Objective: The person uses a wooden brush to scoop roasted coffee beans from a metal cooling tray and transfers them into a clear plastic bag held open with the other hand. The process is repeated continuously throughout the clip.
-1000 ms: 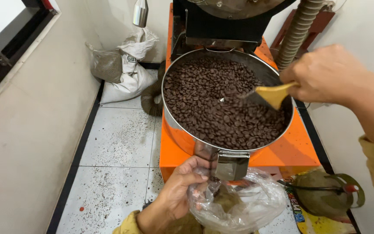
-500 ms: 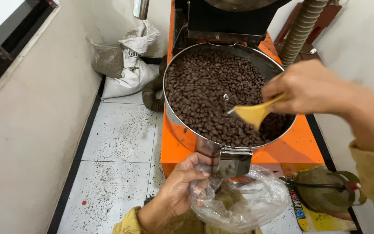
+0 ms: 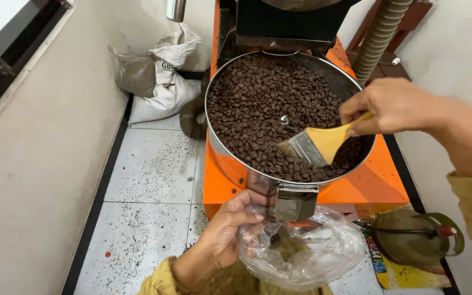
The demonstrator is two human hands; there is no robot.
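A round metal cooling tray (image 3: 220, 145) on an orange roasting machine (image 3: 378, 188) is full of dark roasted coffee beans (image 3: 258, 104). My right hand (image 3: 394, 106) grips a yellow-handled paintbrush (image 3: 318, 145), bristles down in the beans near the tray's front. Under the tray's front edge sits a metal chute (image 3: 295, 202). My left hand (image 3: 225, 235) holds the mouth of a clear plastic bag (image 3: 307, 257) up against that chute. A few beans lie inside the bag.
White sacks (image 3: 157, 82) lean in the far corner on a speckled tiled floor (image 3: 148, 180). A grey wall (image 3: 34, 164) runs along the left. A ribbed hose (image 3: 381, 35) rises at the right, and a green round object (image 3: 416, 240) lies on the floor.
My right hand has swung the brush from the tray's right side toward its front centre, lowering the bristles into the beans. The left hand and bag stay at the chute.
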